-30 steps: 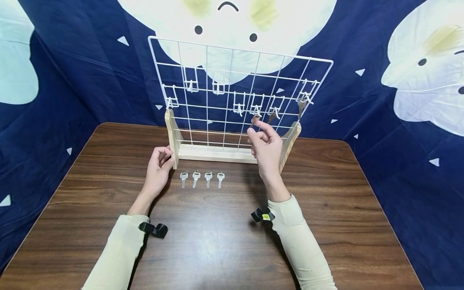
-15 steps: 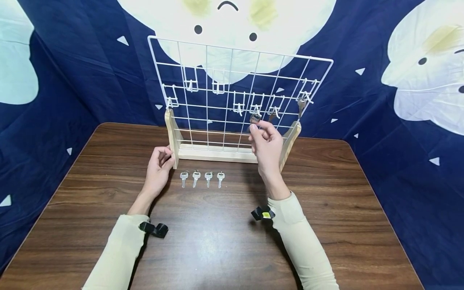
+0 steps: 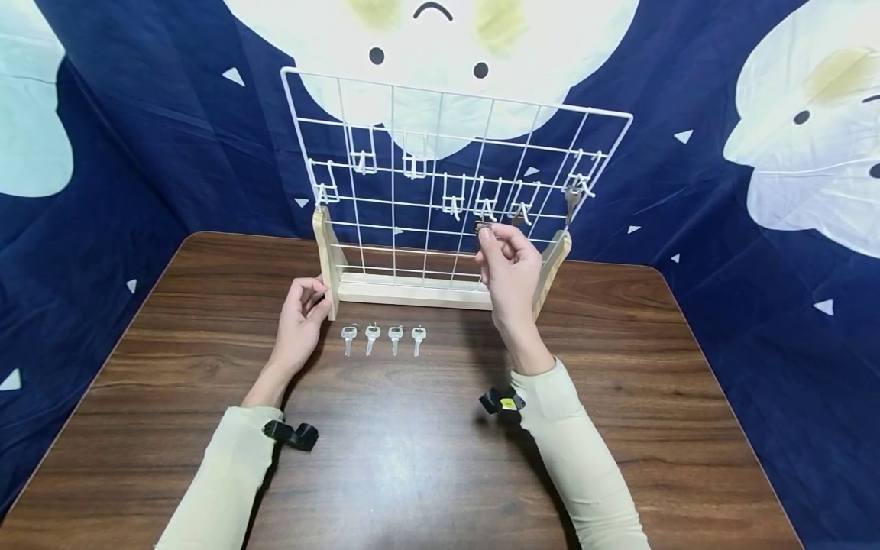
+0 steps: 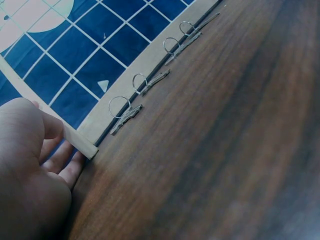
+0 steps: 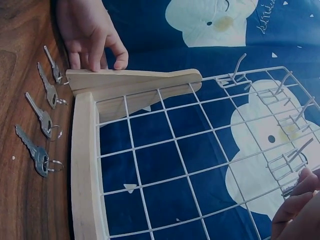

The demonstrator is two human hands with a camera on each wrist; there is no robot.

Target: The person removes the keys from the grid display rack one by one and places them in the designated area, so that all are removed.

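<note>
Between thumb and index finger, my right hand (image 3: pixel 512 275) pinches a key (image 3: pixel 483 227) in front of and just below a white hook (image 3: pixel 486 208) on the wire grid rack (image 3: pixel 440 93). In the right wrist view, only a sliver of this key (image 5: pixel 290 190) shows past the fingers. My left hand (image 3: pixel 299 325) holds the rack's wooden left side leg (image 3: pixel 325 263) near its foot, as the left wrist view also shows. Several silver keys (image 3: pixel 372 340) with split rings lie in a row on the table. Another key (image 3: pixel 573 200) hangs from the rightmost hook.
Other white hooks (image 3: pixel 362 162) sit along the grid. A second hanging key (image 3: pixel 519 219) is partly hidden behind my right hand. The rack's wooden crossbar (image 3: pixel 412 290) stands behind the loose keys on the brown table (image 3: pixel 385 473). Blue cloth (image 3: pixel 206 168) hangs behind.
The key in my right hand has tilted, so its head shows less of its face. That hand has shifted slightly right. My left hand has stayed put.
</note>
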